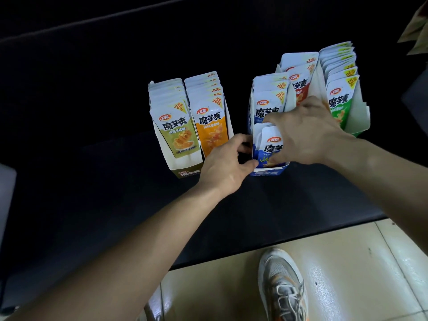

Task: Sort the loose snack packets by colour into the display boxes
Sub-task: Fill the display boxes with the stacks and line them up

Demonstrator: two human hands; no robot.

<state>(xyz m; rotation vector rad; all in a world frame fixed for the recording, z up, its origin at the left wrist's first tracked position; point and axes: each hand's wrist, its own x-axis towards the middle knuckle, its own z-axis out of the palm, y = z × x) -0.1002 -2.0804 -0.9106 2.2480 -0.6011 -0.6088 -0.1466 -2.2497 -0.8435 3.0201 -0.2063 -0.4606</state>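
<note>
Black tabletop point(92, 100). Beige tiled floor point(208, 286) below its near edge, one grey-white sneaker point(282, 286) on it. Tan packaging point(416, 28) top right, blurry.

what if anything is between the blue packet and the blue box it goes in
Nothing visible: the blue-and-white foil snack packet already sits in the front of the blue cardboard display box, under the right hand.

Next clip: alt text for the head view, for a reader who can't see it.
A person's left hand holds the side of a blue display box while the right hand grips a blue packet at its front. Boxed olive packets and orange packets stand to its left, red packets and green packets to its right, on a dark table.
</note>
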